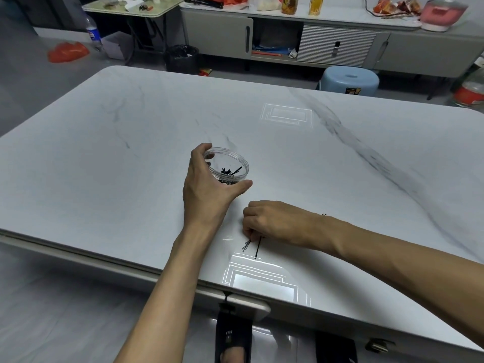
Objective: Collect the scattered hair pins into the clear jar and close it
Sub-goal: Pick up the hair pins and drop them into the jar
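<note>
At the centre of the frame the left hand (209,184) wraps the clear jar (227,166), thumb on its near side and fingers round the far wall, steadying it on the white marbled desk (131,153). Just below and right of it, the right hand (272,224) is curled knuckles-up, fingertips pinching a small bunch of black hair pins (252,244) whose free ends still trail on the desk. To do this step well, I would gather the pins parallel, lift them clear before moving, and drop them ends-first into the mouth, keeping the jar held still. The jar stands open and upright, holding a loose tangle of pins at its bottom, far from full. No lid is visible. One more pin seems to show beyond the right wrist, though it is too small to be sure.
</note>
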{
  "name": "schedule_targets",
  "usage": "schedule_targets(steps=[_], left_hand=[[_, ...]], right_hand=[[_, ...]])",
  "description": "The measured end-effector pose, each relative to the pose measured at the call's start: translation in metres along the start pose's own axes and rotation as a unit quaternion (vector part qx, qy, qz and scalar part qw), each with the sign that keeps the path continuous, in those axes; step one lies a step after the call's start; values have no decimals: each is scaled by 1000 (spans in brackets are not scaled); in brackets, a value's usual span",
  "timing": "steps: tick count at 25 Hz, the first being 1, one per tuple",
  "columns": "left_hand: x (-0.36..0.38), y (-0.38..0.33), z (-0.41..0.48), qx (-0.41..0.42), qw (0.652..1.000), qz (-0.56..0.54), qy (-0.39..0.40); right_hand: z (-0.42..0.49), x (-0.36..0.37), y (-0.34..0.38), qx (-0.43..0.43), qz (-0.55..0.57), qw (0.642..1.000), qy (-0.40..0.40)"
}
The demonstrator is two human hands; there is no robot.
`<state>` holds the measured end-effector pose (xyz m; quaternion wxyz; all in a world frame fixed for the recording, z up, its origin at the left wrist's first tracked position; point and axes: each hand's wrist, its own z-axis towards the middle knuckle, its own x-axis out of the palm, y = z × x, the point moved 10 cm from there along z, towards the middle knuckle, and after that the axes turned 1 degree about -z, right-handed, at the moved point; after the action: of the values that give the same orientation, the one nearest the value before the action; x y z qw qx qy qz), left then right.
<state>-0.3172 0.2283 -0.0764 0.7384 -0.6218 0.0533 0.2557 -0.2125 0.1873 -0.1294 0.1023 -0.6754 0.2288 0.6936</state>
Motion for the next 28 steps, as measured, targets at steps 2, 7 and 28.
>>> schedule_targets(steps=[2, 7, 28], left_hand=[[0, 0, 0, 1, 1000, -2, 0], [2, -1, 1, 5, 1000, -7, 4], [11, -5, -1, 23, 999, -8, 20]], right_hand=[[-5, -3, -6, 21, -37, 999, -16], [-37, -79, -98, 315, 129, 912, -228], [-44, -7, -78, 273, 104, 956, 12]])
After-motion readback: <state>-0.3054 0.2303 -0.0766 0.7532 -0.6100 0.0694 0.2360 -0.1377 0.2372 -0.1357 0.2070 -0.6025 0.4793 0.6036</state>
